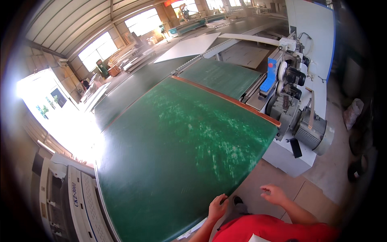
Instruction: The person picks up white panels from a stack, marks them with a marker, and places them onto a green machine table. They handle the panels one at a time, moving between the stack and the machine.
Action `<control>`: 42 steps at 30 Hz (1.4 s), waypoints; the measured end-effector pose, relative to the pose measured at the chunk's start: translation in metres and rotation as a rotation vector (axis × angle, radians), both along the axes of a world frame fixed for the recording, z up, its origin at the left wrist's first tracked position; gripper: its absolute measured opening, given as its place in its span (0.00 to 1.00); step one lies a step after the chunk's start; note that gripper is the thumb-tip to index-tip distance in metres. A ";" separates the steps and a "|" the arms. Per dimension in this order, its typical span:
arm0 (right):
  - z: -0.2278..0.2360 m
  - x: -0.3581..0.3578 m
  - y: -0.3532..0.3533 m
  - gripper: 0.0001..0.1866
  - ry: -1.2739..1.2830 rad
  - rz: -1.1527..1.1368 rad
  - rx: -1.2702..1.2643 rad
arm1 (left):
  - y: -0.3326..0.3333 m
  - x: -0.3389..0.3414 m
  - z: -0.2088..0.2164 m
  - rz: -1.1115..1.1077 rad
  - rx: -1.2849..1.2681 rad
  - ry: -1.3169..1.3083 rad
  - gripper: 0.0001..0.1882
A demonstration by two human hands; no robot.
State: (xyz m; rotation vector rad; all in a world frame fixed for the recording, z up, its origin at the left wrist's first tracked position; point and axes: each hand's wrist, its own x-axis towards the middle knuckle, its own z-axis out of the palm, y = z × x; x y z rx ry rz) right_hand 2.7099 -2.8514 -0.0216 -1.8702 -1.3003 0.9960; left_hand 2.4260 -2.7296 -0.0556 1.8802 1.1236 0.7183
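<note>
A broad green table surface (145, 161), worn with pale scuffs, stretches out in front of me. At its near edge is my left hand (218, 207), fingers loosely bent and a little apart, with nothing seen in it; whether it touches the surface I cannot tell. Over the floor to the right, clear of the table, hangs my right hand (275, 195), its fingers apart and holding nothing. An orange-brown strip (225, 96) runs across the green top, and beyond it lies a smaller green panel (219, 78).
On the right stands a machine with a grey motor (310, 131) and a blue part (269, 76); a black phone-like object (296, 148) rests on its white base. A grey-white machine (82, 201) borders the table's left side. Farther back lies a white board (187, 47).
</note>
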 end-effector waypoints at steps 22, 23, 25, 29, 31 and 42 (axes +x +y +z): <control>0.002 0.068 0.205 0.24 -0.028 0.740 0.028 | 0.067 0.075 0.002 0.439 0.018 -0.003 0.14; 0.004 0.066 0.212 0.24 -0.012 0.767 0.039 | 0.063 0.074 0.001 0.484 -0.014 -0.015 0.14; 0.005 0.067 0.221 0.24 0.015 0.816 0.053 | 0.061 0.078 -0.005 0.485 0.001 -0.017 0.14; 0.004 0.074 0.228 0.24 0.077 0.878 0.063 | 0.062 0.106 -0.006 0.485 -0.057 -0.046 0.14; 0.001 0.083 0.229 0.24 0.071 0.849 0.092 | 0.067 0.116 -0.006 0.474 -0.017 0.000 0.14; -0.008 0.131 0.198 0.24 0.044 0.662 0.006 | 0.102 0.163 0.006 0.205 0.028 0.024 0.16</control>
